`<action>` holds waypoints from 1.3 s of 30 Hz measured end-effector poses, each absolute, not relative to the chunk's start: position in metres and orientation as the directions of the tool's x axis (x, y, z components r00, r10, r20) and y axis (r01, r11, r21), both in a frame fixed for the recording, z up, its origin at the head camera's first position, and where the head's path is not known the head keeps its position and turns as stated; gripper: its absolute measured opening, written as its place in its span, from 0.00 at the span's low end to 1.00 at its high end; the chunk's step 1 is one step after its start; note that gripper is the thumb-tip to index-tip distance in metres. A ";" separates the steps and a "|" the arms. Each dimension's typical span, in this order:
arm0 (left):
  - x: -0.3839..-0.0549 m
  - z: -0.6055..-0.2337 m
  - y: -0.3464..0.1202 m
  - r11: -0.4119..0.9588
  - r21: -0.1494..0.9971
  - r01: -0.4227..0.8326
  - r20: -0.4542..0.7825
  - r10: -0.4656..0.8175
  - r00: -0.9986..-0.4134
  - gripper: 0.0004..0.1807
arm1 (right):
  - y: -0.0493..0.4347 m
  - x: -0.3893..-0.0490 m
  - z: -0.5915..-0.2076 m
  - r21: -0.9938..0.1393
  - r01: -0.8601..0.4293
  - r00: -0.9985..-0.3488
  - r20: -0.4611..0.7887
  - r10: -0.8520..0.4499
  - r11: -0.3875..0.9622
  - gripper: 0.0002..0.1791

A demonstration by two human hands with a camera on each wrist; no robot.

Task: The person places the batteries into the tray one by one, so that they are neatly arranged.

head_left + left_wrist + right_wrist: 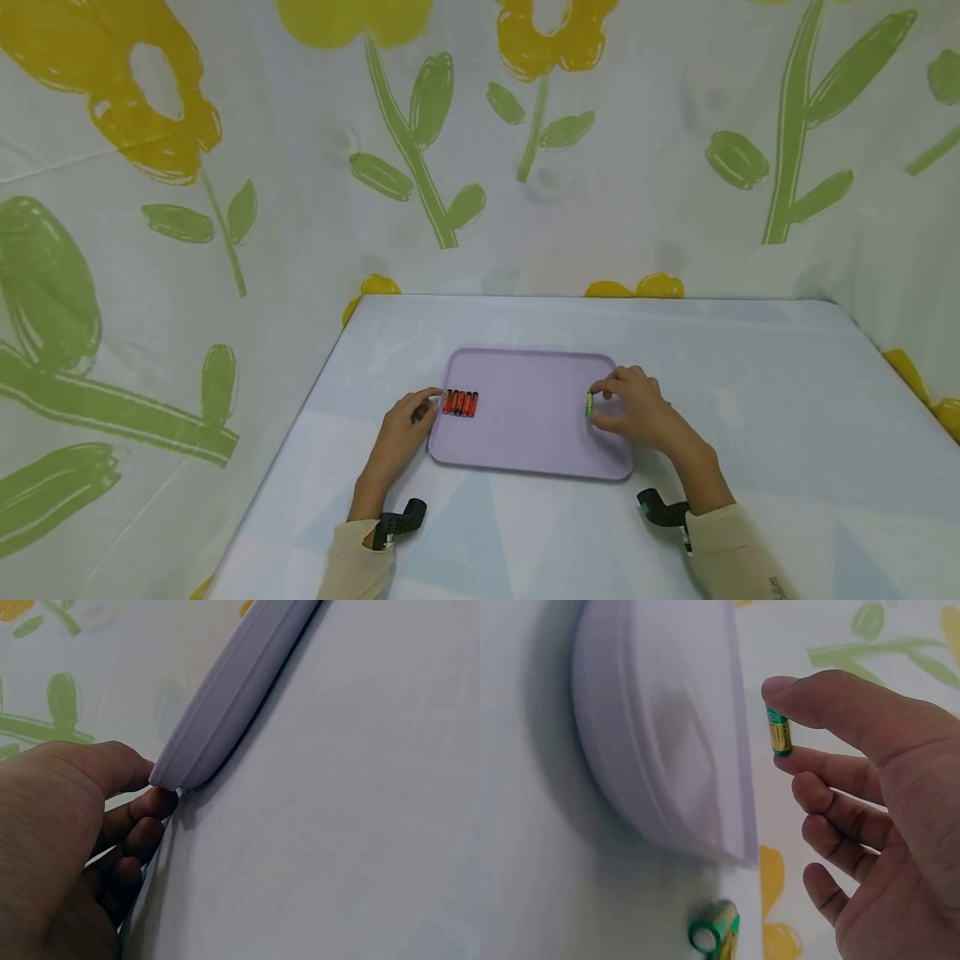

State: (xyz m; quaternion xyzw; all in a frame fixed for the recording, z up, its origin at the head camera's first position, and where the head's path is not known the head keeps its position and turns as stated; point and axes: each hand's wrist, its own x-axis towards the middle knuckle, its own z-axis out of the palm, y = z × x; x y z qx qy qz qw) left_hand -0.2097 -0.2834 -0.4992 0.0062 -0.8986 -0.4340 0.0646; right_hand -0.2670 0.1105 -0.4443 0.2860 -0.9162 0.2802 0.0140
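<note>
A lilac tray [532, 425] lies on the table. My left hand [405, 429] is at its left edge; in the left wrist view the thumb and index finger pinch the rim [202, 720], the other fingers curled below. Close to that edge, inside the tray, several red-and-black batteries [460, 403] lie side by side in a row. Over the tray's right part, my right hand [637, 408] pinches a green-and-gold battery [780, 735] end to end between thumb and index finger, its remaining fingers loosely bent.
More green-and-gold batteries [718, 926] lie on the table just outside the tray's right side, mostly hidden behind the right hand in the head view. A white cloth [600, 217] with yellow flowers and green leaves hangs behind the pale table [750, 400].
</note>
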 end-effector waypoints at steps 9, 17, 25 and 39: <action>-0.209 -0.502 -0.283 0.624 0.780 0.049 0.114 -0.064 -0.991 0.16 | 0.075 -0.263 -0.455 -0.526 -0.556 -0.816 0.201 -0.541 0.643 0.19; -0.211 -0.499 -0.284 0.637 0.768 0.062 0.127 -0.057 -0.990 0.17 | 0.054 -0.263 -0.459 -0.513 -0.580 -0.801 0.215 -0.559 0.633 0.19; -0.209 -0.497 -0.284 0.635 0.770 0.058 0.131 -0.067 -0.989 0.16 | 0.034 -0.267 -0.463 -0.530 -0.594 -0.786 0.224 -0.576 0.605 0.19; -0.209 -0.499 -0.284 0.629 0.774 0.071 0.141 -0.062 -0.988 0.16 | 0.007 -0.268 -0.471 -0.558 -0.556 -0.809 0.197 -0.553 0.616 0.21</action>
